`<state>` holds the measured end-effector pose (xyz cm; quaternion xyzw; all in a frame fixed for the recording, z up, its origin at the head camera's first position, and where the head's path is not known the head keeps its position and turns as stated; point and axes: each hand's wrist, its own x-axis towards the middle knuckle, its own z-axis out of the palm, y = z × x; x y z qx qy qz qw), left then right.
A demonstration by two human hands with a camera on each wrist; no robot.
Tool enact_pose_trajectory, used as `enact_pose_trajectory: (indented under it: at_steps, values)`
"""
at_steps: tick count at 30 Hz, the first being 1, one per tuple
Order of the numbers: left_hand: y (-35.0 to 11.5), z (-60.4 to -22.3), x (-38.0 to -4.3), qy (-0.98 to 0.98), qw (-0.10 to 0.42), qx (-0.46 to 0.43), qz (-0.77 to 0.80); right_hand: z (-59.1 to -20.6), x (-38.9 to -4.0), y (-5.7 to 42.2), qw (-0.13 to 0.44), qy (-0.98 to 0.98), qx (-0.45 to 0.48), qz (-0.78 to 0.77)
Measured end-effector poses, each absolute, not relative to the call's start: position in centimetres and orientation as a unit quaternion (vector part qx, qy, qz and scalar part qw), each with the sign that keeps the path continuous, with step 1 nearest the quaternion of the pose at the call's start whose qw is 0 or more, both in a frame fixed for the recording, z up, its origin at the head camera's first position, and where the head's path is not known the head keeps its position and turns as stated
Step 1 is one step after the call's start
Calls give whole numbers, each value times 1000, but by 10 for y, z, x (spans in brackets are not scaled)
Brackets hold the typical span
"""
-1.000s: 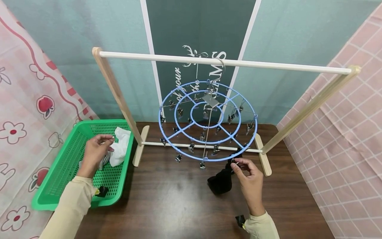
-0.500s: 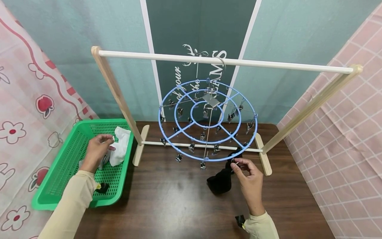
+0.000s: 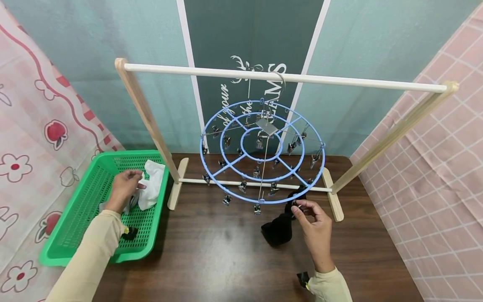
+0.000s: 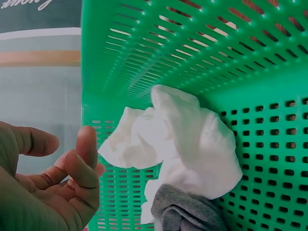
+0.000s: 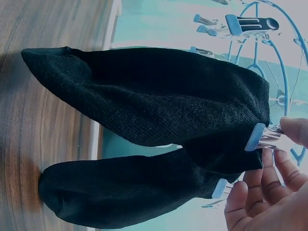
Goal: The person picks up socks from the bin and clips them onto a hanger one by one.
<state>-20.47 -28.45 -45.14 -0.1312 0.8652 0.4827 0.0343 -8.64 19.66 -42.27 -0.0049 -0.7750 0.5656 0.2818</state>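
Note:
At the front right of the round blue clip hanger (image 3: 214, 173), my right hand (image 3: 318, 233) pinches a metal clip (image 5: 257, 137) between thumb and fingers. A black sock (image 5: 159, 91) hangs from that clip by its cuff. A second black sock (image 5: 120, 187) hangs beside it from another clip. My left hand (image 3: 122, 191) hovers over the green basket (image 3: 56, 248), its fingers loosely bent and holding nothing. White crumpled cloth (image 4: 187, 149) and a grey cloth piece (image 4: 185, 211) lie in the basket near that hand.
The hanger hooks over the white rod (image 3: 226, 74) of a wooden stand. The stand's wooden posts (image 3: 149, 121) rise on both sides, their feet on the brown table (image 3: 219, 260). Several clips dangle around the hanger's rings. Curtains stand behind and at both sides.
My left hand has drifted slightly to the right over the basket. My right hand keeps its pinch on the clip, and the black socks have barely moved.

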Motion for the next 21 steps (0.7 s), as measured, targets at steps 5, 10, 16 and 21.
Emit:
enact_pose_trajectory:
  at_steps: [5,10,16,21]
  values:
    - [-286,-455,-210,865,43,-134,482,-422,-86,197,282,-776,-8,564]
    - [-287,-460,-217,862,53,-141,483,-422,-86,197,280,-777,-10,563]
    - [-286,-467,-222,864,65,-142,479,-422,-85,196,277,-777,-13,565]
    - [-284,-471,-225,862,73,-144,481,-422,-85,197,279,-776,-6,566]
